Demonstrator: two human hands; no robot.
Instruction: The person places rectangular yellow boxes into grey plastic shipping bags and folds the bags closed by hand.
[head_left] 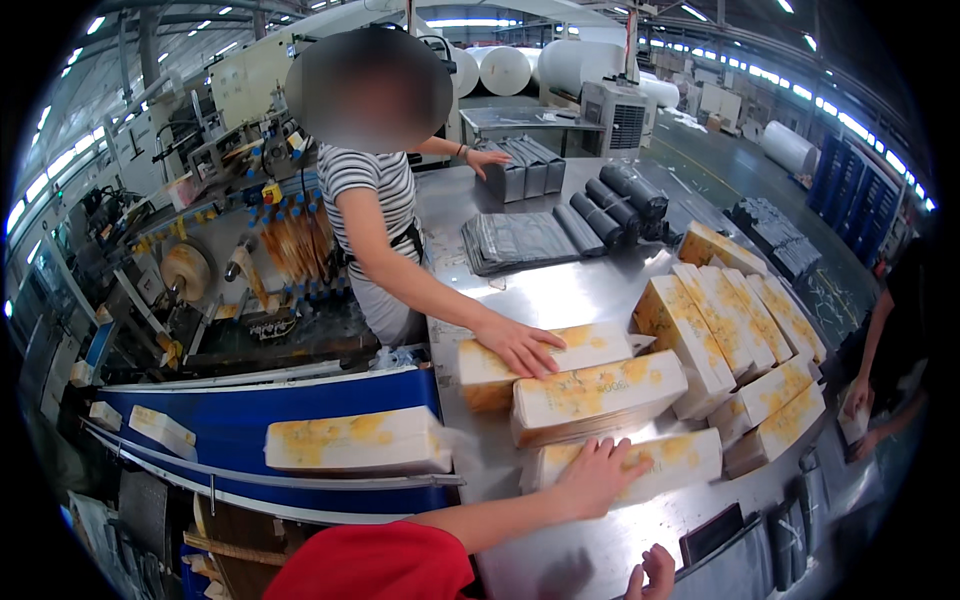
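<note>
Red-sleeved, my left arm reaches over the metal table. My left hand (598, 478) lies with spread fingers on top of a white tissue pack (683, 463) with yellow print. My right hand (652, 575) is partly cut off by the lower edge, thumb and fingers apart, with nothing seen in it. Just beyond my left hand sits another tissue pack (600, 395). Behind that, a co-worker's hand (520, 345) rests on a further pack (480, 375). At the right, several similar packs (685, 335) stand leaning together in a group.
A blue conveyor belt (230, 400) carries packs, one (355, 440) close to the table (455, 210). Grey plastic bags (520, 240), some rolled, lie at the back. More dark bags (735, 560) are near front right. Another person's hands (860, 400) hold a pack at the right edge.
</note>
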